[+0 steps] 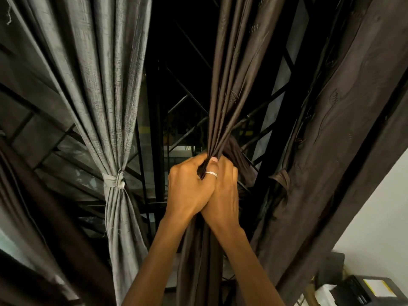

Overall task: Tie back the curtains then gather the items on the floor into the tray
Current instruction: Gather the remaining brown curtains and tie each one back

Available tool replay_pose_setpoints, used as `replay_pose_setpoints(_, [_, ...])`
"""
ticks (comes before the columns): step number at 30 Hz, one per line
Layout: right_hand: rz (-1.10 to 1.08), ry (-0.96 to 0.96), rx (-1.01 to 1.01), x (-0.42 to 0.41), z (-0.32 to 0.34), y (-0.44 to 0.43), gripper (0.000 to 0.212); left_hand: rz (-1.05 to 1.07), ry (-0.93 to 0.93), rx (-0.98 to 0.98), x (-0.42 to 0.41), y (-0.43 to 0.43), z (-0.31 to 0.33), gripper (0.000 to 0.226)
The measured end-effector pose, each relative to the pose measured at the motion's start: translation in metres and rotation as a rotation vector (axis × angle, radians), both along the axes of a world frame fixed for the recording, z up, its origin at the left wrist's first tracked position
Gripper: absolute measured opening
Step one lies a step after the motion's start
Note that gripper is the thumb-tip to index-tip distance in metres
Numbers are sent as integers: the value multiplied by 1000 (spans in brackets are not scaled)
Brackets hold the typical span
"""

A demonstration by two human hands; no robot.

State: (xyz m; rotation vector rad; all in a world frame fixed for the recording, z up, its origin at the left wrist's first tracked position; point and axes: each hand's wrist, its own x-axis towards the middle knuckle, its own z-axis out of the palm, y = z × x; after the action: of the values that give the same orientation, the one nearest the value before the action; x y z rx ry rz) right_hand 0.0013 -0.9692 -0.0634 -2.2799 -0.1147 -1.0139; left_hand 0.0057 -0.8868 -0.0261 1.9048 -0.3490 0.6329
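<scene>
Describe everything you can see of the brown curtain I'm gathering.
The brown curtain is dark, slightly glossy fabric with faint embroidered motifs, hanging in front of the grille. It is bunched into narrow vertical pleats and is not yet tied. The left hand and right hand grip the bunch together, and below them it hangs straight down.

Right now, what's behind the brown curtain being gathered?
A black window grille with darkness beyond shows beside the brown curtain; whatever is directly behind the folds is hidden.
</scene>
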Motion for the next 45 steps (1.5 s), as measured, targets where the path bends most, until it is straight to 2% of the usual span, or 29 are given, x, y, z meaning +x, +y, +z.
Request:
replay_pose_setpoints(3, [88,76,115,-2,-1,-2,38,65,47,57,-4,-7,9,34])
replay_pose_setpoints(4, [111,105,124,-3,0,-2,42,127,52,91,-3,-9,11,35])
replay_pose_setpoints(7, [162,189,-33,-6,6,-6,72,232,28,114,3,-9,12,35])
replay_pose_setpoints(10, [226,276,-150,-11,19,-22,80,219,33,96,7,-5,10,39])
replay_pose_setpoints(12, [242,247,-45,-18,31,-35,67,215,24,93,7,-1,9,40])
replay_pose_setpoints(15, [53,-33,203,-27,54,-52,36,178,9,91,9,5,9,39])
replay_pose_setpoints(17, [-34,-131,219,-24,69,-61,32,139,9,82,10,7,9,35])
replay_pose_setpoints(22, [93,195,130,12,89,-70,67,79,-11,63,11,10,7,31])
replay_pose_setpoints(24, [187,296,190,25,89,-71,67,70,-11,55,12,12,6,32])
replay_pose_setpoints(28, [399,454,404,42,90,-71,52,59,0,44,13,17,5,35])
replay_pose_setpoints(30, [454,454,461,46,91,-73,39,54,1,35,12,19,5,35])
replay_pose_setpoints(34, [430,351,399,49,90,-75,9,70,-4,28,12,21,4,37])
replay_pose_setpoints(38, [82,147,182,42,82,-69,12,94,-13,58,11,17,3,36])
replay_pose_setpoints(40, [-11,39,95,32,79,-59,15,116,-27,79,10,12,3,34])
replay_pose_setpoints(43, [119,68,100,22,75,-49,23,129,-55,116,9,5,2,29])
replay_pose_setpoints(45, [348,230,267,16,77,-47,30,119,-61,127,10,2,2,24])
